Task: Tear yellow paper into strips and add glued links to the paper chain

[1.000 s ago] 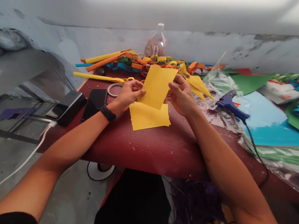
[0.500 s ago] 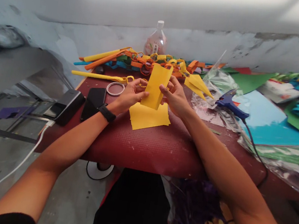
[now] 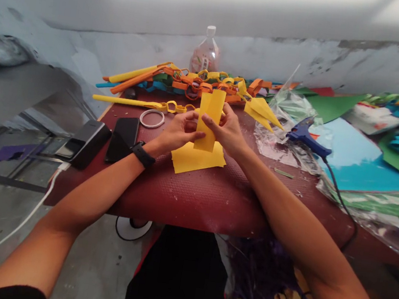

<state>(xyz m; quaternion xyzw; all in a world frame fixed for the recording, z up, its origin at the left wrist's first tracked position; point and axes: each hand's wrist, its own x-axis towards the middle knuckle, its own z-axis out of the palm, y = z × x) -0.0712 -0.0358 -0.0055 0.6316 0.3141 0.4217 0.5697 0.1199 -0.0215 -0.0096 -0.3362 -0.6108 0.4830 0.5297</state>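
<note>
Upright above the table, a narrow yellow paper piece [image 3: 207, 135] is held between both hands, with a fold line along its length. My left hand [image 3: 180, 129] pinches its lower left edge, thumb in front. Across the front of the paper lies the thumb of my right hand [image 3: 229, 131], its other fingers partly hidden behind. Beneath them, yellow paper sheets [image 3: 194, 161] rest on the red table. A yellow folded paper cone [image 3: 262, 113] lies just beyond my right hand.
Paper chains [image 3: 201, 83] and a plastic bottle [image 3: 206, 54] stand at the back. On the left are a phone [image 3: 122, 139], a tape roll [image 3: 152, 118] and a black box [image 3: 87, 143]. A blue glue gun [image 3: 308, 137], its cord and coloured sheets [image 3: 357, 162] lie to the right.
The yellow paper has turned more upright and looks narrower, its sides brought inward. My right thumb has moved left across its front.
</note>
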